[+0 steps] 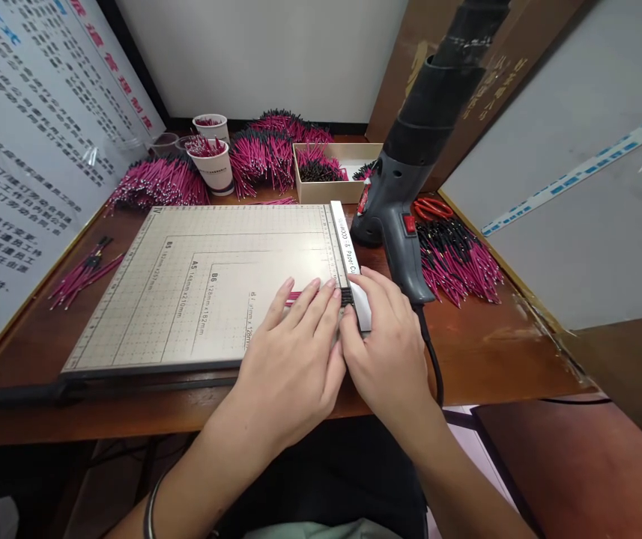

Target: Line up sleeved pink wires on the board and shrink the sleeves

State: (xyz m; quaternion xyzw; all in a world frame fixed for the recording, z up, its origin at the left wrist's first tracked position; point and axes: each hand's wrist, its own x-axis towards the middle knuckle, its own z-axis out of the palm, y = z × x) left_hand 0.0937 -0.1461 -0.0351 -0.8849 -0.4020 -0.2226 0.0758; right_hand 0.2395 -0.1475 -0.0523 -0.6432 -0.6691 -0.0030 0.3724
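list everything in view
board: 1, cream, centre
lever: 1, black, front
bar: 1, white, board's right
wires: several, pink-black, on board
wire heaps: several, pink-black, around board
cups: 2, white, back left
tubs: some, clear, back left
box: 1, beige, back
heat gun: 1, grey, right
tool: 1, red, right
carton: 1, brown, back right
sign: 1, white, left
table: 1, brown, beneath
bangle: 1, grey, left wrist
left hand: 1, over wires
right hand: 1, at bar

from here i see a beige paper cutter (253,224) lying flat, its board printed with grid lines and size marks. a white lettered strip (345,236) runs along its right side; a black handle (11,397) sticks out at the near left. thin pink wires (294,296) lie crosswise on the board, black ends at the strip, their middles hidden.
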